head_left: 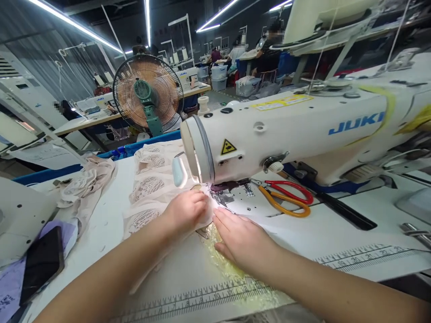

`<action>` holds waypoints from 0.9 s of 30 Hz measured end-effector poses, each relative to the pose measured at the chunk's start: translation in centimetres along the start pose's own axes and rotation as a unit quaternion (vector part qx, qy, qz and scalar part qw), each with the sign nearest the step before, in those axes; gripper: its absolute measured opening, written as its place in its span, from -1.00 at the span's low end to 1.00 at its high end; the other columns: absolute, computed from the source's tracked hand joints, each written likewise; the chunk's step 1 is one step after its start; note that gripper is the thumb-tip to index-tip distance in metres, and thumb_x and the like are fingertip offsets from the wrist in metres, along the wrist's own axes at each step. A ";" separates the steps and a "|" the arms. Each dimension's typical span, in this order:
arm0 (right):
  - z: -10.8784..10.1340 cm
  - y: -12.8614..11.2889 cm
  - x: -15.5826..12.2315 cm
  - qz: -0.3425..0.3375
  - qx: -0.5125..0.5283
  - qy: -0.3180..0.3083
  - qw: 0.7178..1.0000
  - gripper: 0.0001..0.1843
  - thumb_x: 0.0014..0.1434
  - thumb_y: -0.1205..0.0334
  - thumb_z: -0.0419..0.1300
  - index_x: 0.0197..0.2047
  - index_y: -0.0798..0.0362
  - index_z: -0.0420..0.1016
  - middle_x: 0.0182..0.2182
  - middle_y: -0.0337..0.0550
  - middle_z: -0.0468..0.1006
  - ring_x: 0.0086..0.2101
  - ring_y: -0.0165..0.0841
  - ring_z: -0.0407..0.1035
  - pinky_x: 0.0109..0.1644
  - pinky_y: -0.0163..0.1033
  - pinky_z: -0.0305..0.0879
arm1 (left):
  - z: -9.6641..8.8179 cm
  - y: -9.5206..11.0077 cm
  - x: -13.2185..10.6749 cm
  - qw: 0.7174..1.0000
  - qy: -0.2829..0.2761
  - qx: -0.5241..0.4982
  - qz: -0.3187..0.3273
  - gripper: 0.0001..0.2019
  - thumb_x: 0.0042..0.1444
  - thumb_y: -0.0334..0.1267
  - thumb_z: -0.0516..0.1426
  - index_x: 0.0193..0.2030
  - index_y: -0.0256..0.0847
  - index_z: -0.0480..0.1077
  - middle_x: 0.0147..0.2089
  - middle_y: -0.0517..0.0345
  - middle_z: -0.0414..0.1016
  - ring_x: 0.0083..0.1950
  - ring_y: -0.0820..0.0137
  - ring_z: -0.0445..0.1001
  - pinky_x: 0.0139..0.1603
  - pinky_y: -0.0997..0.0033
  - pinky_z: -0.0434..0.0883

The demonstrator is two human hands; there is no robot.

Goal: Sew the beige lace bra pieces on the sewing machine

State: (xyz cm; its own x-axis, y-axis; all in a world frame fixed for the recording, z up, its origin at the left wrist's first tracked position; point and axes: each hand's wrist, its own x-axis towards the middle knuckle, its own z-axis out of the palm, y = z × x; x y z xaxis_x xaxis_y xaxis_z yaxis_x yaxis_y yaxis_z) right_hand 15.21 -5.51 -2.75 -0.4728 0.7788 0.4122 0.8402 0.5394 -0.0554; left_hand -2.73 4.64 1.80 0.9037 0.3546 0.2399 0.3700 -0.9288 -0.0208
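Observation:
Under the head of a white sewing machine (242, 139), both hands are close to the needle area. My left hand (188, 208) has its fingers curled together on pale cream fabric (206, 219). Its fingertips are partly hidden. My right hand (240, 233) lies flat beside the presser foot, fingers stretched out, pressing on the work. Beneath its palm runs a strip of yellow lace (225, 264) that trails toward the table's front edge. Pale lace pieces (146, 186) lie in a row left of the machine.
Orange-and-red-handled pliers (284, 197) and a black-handled tool (346, 211) lie right of the needle area. A printed ruler (202, 298) runs along the front edge. A phone (43, 262) and bunched fabric (89, 179) are at left. Behind stands a fan (148, 92); people sit farther back.

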 end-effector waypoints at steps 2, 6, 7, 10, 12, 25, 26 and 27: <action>-0.1 -0.2 0.3 0.012 0.001 -0.011 1.000 -0.44 0.10 0.06 0.22 0.07 0.28 0.42 0.06 0.11 0.45 0.08 -0.12 0.30 0.00 -0.14 0.37 | -0.7 1.7 -0.3 1.000 -0.008 -0.027 0.005 -0.74 0.25 -0.32 -0.06 -0.31 -0.28 0.44 -0.17 -0.05 0.52 -0.14 0.30 0.48 -0.14 0.29 0.47; -0.4 -0.5 0.5 0.027 0.012 -0.007 1.000 -0.45 0.11 0.08 0.22 0.08 0.30 0.40 0.06 0.13 0.44 0.08 -0.13 0.30 0.00 -0.13 0.37 | -1.1 4.0 -1.5 1.000 -0.009 0.012 0.023 -0.78 0.25 -0.38 -0.04 -0.11 -0.32 0.41 -0.09 -0.05 0.52 -0.05 0.28 0.46 -0.04 0.21 0.43; -0.4 -0.6 0.5 0.030 0.014 -0.004 0.999 -0.45 0.12 0.08 0.21 0.08 0.30 0.40 0.06 0.14 0.44 0.08 -0.13 0.30 0.00 -0.13 0.37 | -1.0 4.0 -1.8 0.999 -0.011 0.031 0.027 -0.76 0.26 -0.39 -0.05 -0.05 -0.32 0.39 -0.03 -0.05 0.50 -0.01 0.26 0.44 0.00 0.17 0.41; -0.4 -0.7 0.5 0.034 0.010 -0.003 0.999 -0.44 0.13 0.09 0.20 0.10 0.31 0.38 0.08 0.13 0.41 0.09 -0.13 0.28 0.01 -0.13 0.37 | -0.6 3.1 -2.3 0.997 -0.026 0.065 0.039 -0.71 0.29 -0.40 -0.08 0.07 -0.30 0.34 0.08 -0.04 0.45 0.08 0.24 0.41 0.09 0.09 0.35; -0.2 -0.7 0.5 0.035 0.007 -0.006 0.999 -0.44 0.13 0.10 0.19 0.11 0.31 0.37 0.10 0.12 0.40 0.10 -0.14 0.27 0.01 -0.12 0.36 | -0.5 2.2 -2.3 0.996 -0.033 0.075 0.039 -0.70 0.30 -0.41 -0.09 0.09 -0.30 0.32 0.10 -0.04 0.44 0.10 0.25 0.39 0.11 0.09 0.34; -7.9 0.8 -3.8 0.005 0.220 -0.056 0.974 -0.79 0.22 0.30 -0.01 -0.18 -0.03 0.44 -0.30 -0.13 0.58 -0.31 -0.27 0.47 -0.30 -0.21 0.45 | 0.0 -0.1 -1.7 0.991 -0.072 0.114 -0.002 -0.66 0.32 -0.41 -0.15 0.13 -0.22 0.29 0.20 -0.02 0.33 0.21 0.23 0.28 0.24 -0.08 0.12; -8.3 0.9 -4.7 0.008 0.233 -0.069 0.970 -0.80 0.22 0.29 0.01 -0.19 -0.05 0.44 -0.31 -0.14 0.57 -0.34 -0.28 0.46 -0.34 -0.24 0.45 | -0.2 0.2 -1.9 0.989 -0.079 0.123 -0.021 -0.66 0.32 -0.41 -0.15 0.13 -0.20 0.29 0.21 -0.03 0.31 0.23 0.21 0.26 0.24 -0.09 0.11; -8.3 0.9 -5.6 0.007 0.234 -0.074 0.969 -0.82 0.21 0.28 0.03 -0.18 -0.05 0.44 -0.29 -0.13 0.57 -0.32 -0.28 0.46 -0.34 -0.25 0.45 | -0.6 0.8 -2.1 0.986 -0.088 0.133 -0.047 -0.66 0.31 -0.40 -0.15 0.12 -0.20 0.30 0.20 -0.05 0.31 0.22 0.19 0.26 0.22 -0.08 0.14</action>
State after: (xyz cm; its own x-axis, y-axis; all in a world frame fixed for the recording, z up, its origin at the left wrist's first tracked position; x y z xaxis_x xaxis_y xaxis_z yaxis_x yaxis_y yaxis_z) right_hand 20.85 -12.03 2.46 -0.5247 0.8055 0.2754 0.6505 0.5881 -0.4805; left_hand -4.49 3.10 1.84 0.8774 0.4727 0.0814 0.4763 -0.8382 -0.2657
